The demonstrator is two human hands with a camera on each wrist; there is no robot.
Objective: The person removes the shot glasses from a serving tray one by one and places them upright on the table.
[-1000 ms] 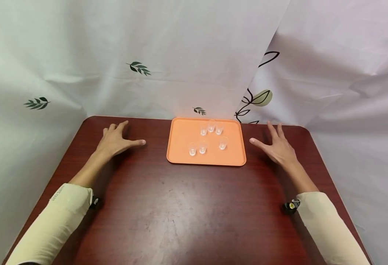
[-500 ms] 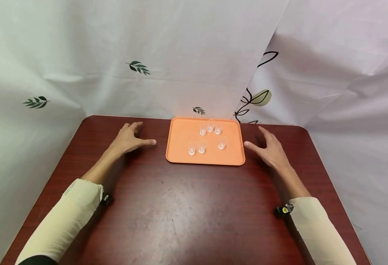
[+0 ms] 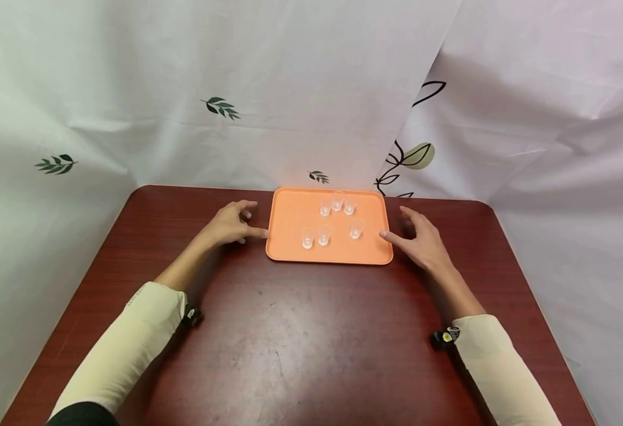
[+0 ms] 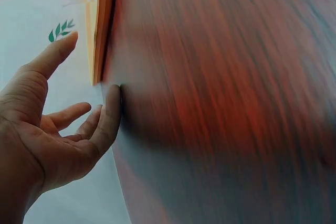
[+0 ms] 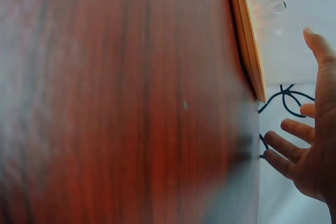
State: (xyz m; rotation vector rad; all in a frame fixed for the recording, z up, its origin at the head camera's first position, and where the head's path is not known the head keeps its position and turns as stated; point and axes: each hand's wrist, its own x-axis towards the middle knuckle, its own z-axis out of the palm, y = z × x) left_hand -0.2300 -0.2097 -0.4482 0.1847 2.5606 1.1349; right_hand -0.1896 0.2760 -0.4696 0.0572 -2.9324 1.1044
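Observation:
An orange tray (image 3: 290,219) lies flat at the far side of the table. Several small clear cups (image 3: 307,238) stand on it, three in a cluster near its back edge and others further forward. My left hand (image 3: 228,225) is beside the tray's left end, thumb tip right at the rim and fingers loosely bent. At the opposite end, my right hand (image 3: 420,239) has its thumb over the right rim, with the fingers spread outside it. Both wrist views show the hands with thumb and fingers apart and nothing between them.
The dark red wooden table (image 3: 300,343) stretches from the tray toward me. White curtains (image 3: 290,89) with leaf prints hang right behind the tray and along both sides of the table.
Both hands have moved inward, the left one to the right and the right one to the left, closing in on the tray's ends. Tray and cups have stayed in place.

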